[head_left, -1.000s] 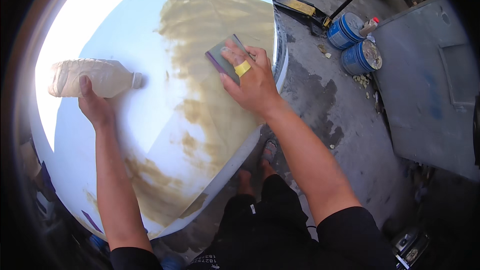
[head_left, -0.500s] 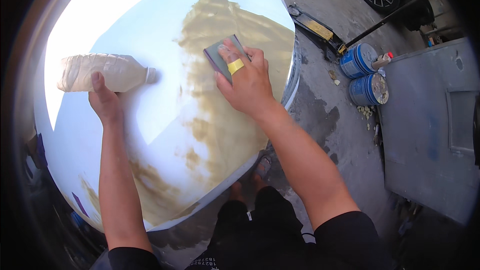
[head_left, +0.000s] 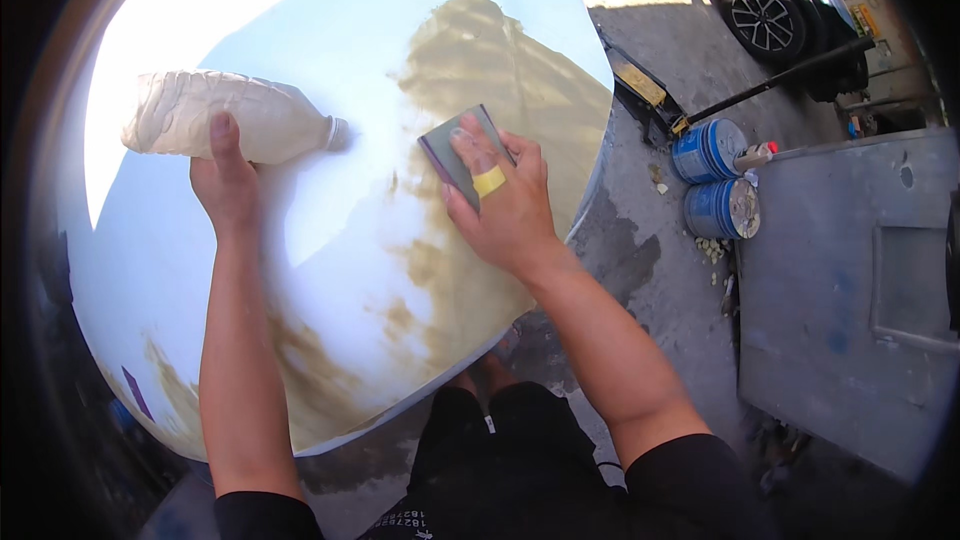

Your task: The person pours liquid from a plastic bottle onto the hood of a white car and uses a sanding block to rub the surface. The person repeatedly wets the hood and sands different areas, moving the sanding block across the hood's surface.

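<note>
My left hand (head_left: 226, 175) is closed round a dusty clear plastic bottle (head_left: 255, 120), held on its side above a white car panel (head_left: 340, 180) with its neck pointing right. In my right hand (head_left: 505, 195) is a flat grey-green sanding block (head_left: 465, 145) with a dark purple edge, pressed against the panel. Yellow tape wraps one finger of that hand. Under and around the block lies a tan layer of filler (head_left: 540, 100), patchy and smeared along its left border and toward the panel's near edge.
Right of the panel, a floor jack (head_left: 645, 85) with a long dark handle lies on the concrete. Two blue buckets (head_left: 722, 210) stand beside a grey metal cabinet (head_left: 830, 270). A dark car's wheel (head_left: 765, 18) is at the far right. My legs are at the panel's near edge.
The sanding block in my right hand has slid toward me across the filler. The bottle stays in my left hand, and the whole view has shifted a little.
</note>
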Demonstrator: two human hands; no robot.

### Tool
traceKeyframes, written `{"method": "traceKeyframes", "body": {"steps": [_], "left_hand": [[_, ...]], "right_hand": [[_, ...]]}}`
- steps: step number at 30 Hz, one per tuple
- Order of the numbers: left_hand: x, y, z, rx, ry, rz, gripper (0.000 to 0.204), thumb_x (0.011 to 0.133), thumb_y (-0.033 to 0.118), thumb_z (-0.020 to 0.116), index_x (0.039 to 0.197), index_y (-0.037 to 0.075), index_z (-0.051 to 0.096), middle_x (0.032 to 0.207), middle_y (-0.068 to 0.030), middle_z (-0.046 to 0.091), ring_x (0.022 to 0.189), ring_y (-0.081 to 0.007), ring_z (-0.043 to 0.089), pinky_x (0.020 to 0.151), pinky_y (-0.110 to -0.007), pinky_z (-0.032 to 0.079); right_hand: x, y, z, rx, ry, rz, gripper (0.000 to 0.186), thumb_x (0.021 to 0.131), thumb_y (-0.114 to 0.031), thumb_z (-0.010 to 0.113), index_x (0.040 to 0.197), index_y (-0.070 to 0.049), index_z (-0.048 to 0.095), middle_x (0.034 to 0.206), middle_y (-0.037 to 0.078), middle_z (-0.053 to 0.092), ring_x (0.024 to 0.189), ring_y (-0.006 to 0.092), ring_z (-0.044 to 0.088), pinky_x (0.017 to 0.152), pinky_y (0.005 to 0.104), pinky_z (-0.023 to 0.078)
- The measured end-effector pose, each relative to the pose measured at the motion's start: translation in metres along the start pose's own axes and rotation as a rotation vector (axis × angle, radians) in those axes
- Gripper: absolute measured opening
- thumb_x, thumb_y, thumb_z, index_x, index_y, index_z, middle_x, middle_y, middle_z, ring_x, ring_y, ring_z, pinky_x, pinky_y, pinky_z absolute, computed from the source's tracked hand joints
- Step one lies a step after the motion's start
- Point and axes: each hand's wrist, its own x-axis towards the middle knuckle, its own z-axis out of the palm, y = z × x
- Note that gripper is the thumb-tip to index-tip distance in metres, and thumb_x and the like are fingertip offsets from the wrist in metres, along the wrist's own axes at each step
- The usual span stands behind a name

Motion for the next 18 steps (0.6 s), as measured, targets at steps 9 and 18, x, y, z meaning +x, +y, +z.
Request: {"method": "traceKeyframes", "body": {"steps": [9, 18], "left_hand": [[-0.002, 0.000, -0.003, -0.054, -0.066, 0.006, 0.080, 0.090, 0.060, 0.061, 0.137, -0.003, 0.044, 0.129, -0.0114, 0.053, 0.117, -0.0223, 0.053, 0.098, -0.035, 0.045], [-0.005, 0.004, 0.004, -0.042, -0.070, 0.009, 0.073, 0.090, 0.060, 0.060, 0.130, 0.000, 0.051, 0.120, -0.0068, 0.056, 0.106, -0.0170, 0.054, 0.087, -0.031, 0.046]], "right_hand": [[-0.003, -0.018, 0.007, -0.009, -0.008, -0.014, 0.054, 0.078, -0.018, 0.072, 0.129, -0.008, 0.058, 0.147, 0.008, 0.050, 0.121, 0.0402, 0.046, 0.101, 0.0487, 0.039], [0.086, 0.014, 0.015, 0.030, -0.014, 0.071, 0.052, 0.082, -0.020, 0.070, 0.129, -0.005, 0.057, 0.143, 0.009, 0.052, 0.120, 0.0404, 0.045, 0.102, 0.0473, 0.039]]}}
